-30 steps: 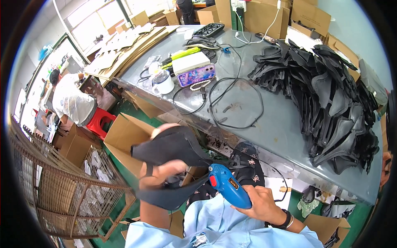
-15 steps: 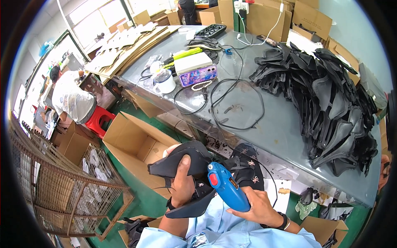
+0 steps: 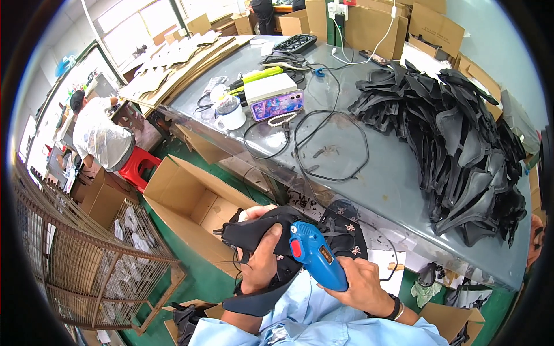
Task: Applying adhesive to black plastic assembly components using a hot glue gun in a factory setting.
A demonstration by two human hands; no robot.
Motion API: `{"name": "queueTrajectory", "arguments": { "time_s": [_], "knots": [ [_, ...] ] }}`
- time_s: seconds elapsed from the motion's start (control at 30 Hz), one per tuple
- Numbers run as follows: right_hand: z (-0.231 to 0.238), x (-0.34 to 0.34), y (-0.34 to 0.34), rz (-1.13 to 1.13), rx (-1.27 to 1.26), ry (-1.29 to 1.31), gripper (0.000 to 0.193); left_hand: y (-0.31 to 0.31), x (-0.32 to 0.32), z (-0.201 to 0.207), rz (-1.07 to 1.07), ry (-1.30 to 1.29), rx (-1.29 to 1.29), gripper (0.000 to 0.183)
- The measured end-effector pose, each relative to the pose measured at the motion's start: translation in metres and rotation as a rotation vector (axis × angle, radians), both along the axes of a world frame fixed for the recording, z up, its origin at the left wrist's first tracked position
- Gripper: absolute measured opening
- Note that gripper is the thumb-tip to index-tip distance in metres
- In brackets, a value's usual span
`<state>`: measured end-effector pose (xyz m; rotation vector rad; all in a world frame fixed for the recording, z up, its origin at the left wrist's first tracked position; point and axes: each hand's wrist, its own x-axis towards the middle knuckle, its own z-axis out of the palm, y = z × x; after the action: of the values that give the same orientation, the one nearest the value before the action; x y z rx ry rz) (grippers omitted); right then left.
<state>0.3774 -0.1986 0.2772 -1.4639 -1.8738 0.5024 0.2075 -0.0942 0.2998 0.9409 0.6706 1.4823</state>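
My left hand (image 3: 259, 266) is closed around a black padded, curved piece (image 3: 251, 232), its thumb pressed on top. The fingers behind the piece are partly hidden. A long black band (image 3: 262, 299) hangs from the same work across my left wrist. My right hand (image 3: 360, 285) grips a blue corded power tool (image 3: 324, 264) with a red button. The tool's rounded head is up against the right end of the black piece; its working tip cannot be made out. Both hands are above my lap, in front of the table edge.
A grey table (image 3: 392, 196) bears a large heap of similar black pieces (image 3: 456, 144), a looped black cable (image 3: 332, 180), a white mug (image 3: 231, 117) and a purple phone (image 3: 277, 106). Left are an open cardboard box (image 3: 173, 193), a wire cage (image 3: 109, 271) and a seated person (image 3: 101, 135).
My left hand has turned the black piece and moved slightly right, bringing it closer to the tool. The hanging band has shifted down and left. My right hand has hardly moved.
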Motion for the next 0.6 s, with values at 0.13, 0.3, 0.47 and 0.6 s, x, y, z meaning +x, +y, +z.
{"name": "queueTrajectory", "arguments": {
  "time_s": [0.13,0.3,0.47,0.6],
  "knots": [
    [0.005,0.005,0.002,0.006,0.083,-0.111,0.047,0.008,-0.015,0.007,-0.098,0.345,0.010,0.027],
    [-0.001,0.011,-0.002,0.059,0.035,-0.050,0.048,0.011,-0.022,0.016,-0.349,0.436,-0.027,0.027],
    [0.000,0.011,-0.003,0.100,0.007,0.041,0.051,0.014,-0.029,0.007,-0.543,0.715,0.212,0.047],
    [0.004,0.020,-0.002,0.145,0.006,0.031,0.054,0.027,-0.032,0.017,-0.815,0.858,0.279,0.042]
  ]
}}
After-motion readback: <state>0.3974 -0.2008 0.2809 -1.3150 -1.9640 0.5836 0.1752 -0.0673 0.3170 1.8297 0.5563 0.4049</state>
